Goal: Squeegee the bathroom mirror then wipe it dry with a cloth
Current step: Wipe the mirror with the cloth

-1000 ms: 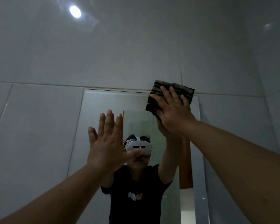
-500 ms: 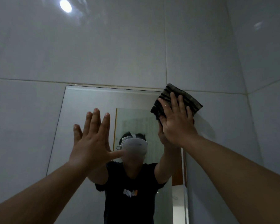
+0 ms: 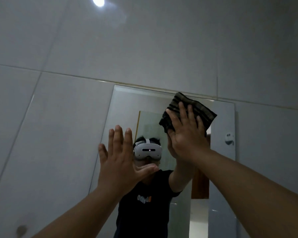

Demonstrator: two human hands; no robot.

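1. Up near the mirror's (image 3: 127,107) top edge, the right hand (image 3: 186,134) presses a folded striped cloth (image 3: 202,109) flat against the glass, fingers spread over it and the palm bearing on its lower half.
2. One corner of the cloth reaches the grout line where the mirror meets the tiled wall (image 3: 144,48) above; the opposite corner points toward the mirror's right edge with a strip of bare glass left between them.
3. To the left of the cloth, the upper-left part of the mirror is uncovered up to its top-left corner.
4. The left hand (image 3: 119,162) is raised in front of the lower-left glass, empty, fingers straight and close together, thumb stuck out to the right; whether its palm actually touches the mirror cannot be told from this angle.
5. Between the two hands there is a gap in which the reflection of a person in a white headset (image 3: 147,150) and a dark T-shirt shows.
6. Beyond the mirror's right edge a small wall fitting (image 3: 229,139) sits on the tile, near that edge and lower than the cloth.
7. A round ceiling light (image 3: 98,0) glares at the top of the view, well apart from the mirror.
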